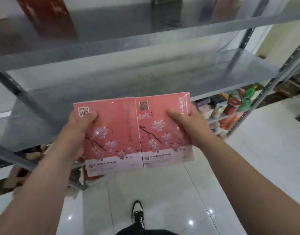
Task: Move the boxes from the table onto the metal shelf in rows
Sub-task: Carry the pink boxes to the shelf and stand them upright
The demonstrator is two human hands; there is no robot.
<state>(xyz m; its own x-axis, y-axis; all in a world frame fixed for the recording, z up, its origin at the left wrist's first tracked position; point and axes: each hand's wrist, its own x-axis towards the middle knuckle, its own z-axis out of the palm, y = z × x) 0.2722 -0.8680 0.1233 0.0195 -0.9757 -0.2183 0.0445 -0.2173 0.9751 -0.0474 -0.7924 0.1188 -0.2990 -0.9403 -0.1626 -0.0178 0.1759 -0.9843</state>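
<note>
I hold two flat pink boxes printed with white blossoms side by side in front of me. My left hand [78, 131] grips the left pink box [112, 138] at its left edge, thumb on top. My right hand [191, 126] grips the right pink box [164, 131] at its right edge, thumb on top. The boxes' inner edges touch. Both hover over the front edge of the grey metal shelf [129, 77], whose middle board behind them is bare. The table is not in view.
The shelf's upper board [112, 31] carries a dark red box [47, 16] at the left and other boxes further right. Jars and bottles [233, 102] crowd a lower board at the right. White tiled floor and my shoe [137, 214] lie below.
</note>
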